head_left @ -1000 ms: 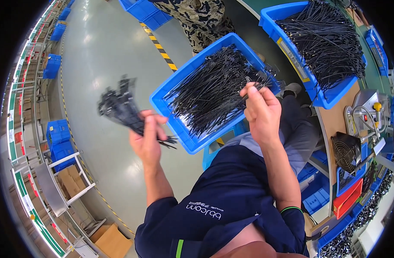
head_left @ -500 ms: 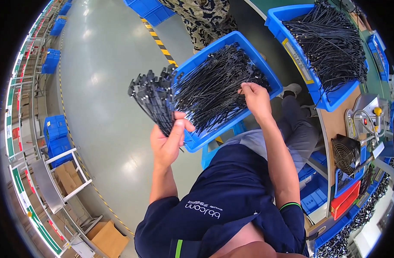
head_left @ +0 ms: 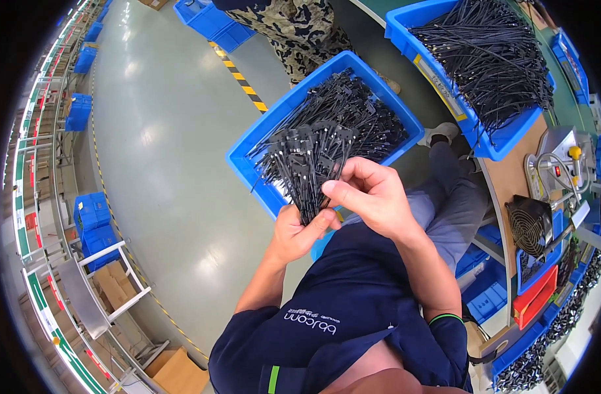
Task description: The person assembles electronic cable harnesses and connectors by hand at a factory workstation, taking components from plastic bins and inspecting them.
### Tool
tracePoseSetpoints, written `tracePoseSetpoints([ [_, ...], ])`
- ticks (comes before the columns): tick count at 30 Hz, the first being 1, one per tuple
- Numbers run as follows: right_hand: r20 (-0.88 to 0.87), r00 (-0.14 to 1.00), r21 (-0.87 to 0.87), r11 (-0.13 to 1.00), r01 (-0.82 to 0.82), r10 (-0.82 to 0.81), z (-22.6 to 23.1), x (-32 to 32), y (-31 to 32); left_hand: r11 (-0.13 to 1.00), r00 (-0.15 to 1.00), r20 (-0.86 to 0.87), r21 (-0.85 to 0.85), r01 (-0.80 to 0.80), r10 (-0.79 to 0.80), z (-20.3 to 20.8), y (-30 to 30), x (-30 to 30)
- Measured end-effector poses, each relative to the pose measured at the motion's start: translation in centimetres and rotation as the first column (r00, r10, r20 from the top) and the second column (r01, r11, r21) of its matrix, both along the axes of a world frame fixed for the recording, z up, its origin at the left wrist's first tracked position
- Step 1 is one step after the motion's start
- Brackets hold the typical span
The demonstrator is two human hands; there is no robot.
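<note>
A fanned bundle of short black cables with small dark connector heads stands up from my left hand, whose fingers and thumb wrap round its lower end. My right hand is beside it, thumb and fingers pinched on cables at the bundle's right edge; the exact number in that pinch is hidden. Just beyond both hands is a blue plastic bin, tilted in view and holding a heap of similar loose cables. The bundle overlaps the bin's near left part.
Another blue bin, heaped with black cables, rests on the workbench at right. Nearby are a black fan and a red tray. A person in camouflage trousers stands beyond the bin. Blue crates and racking line the left.
My right hand has come from the bin's far right side down to the bundle. My left hand has brought the bundle rightward and lower, so the hands now meet.
</note>
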State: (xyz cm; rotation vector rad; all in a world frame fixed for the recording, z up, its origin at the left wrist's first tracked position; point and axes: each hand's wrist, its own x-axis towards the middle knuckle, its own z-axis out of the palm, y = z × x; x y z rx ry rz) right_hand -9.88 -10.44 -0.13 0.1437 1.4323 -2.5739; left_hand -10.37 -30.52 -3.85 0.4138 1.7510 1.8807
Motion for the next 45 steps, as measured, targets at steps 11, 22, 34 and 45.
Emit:
tracePoseSetpoints([
  [11,-0.101,0.991,-0.040,0.996,0.085,-0.089,-0.3,1.4,0.7,0.983,0.998,-0.002,0.175,-0.058,0.060,-0.7,1.8,1.2],
  [22,-0.120,0.982,-0.070,0.988,0.140,-0.148,-0.7,1.5,0.7,0.958,0.986,0.041,0.235,-0.166,0.161,-0.1,2.7,1.3],
  [34,0.022,0.997,0.220,0.973,0.067,-0.074,-0.8,1.8,1.1,0.988,0.985,-0.116,0.098,-0.116,0.127,-0.5,2.1,1.5],
  [45,0.009,0.989,0.041,0.988,0.148,-0.148,-0.8,1.8,0.1,0.987,0.979,-0.134,0.071,-0.145,0.154,-0.9,1.8,1.2],
])
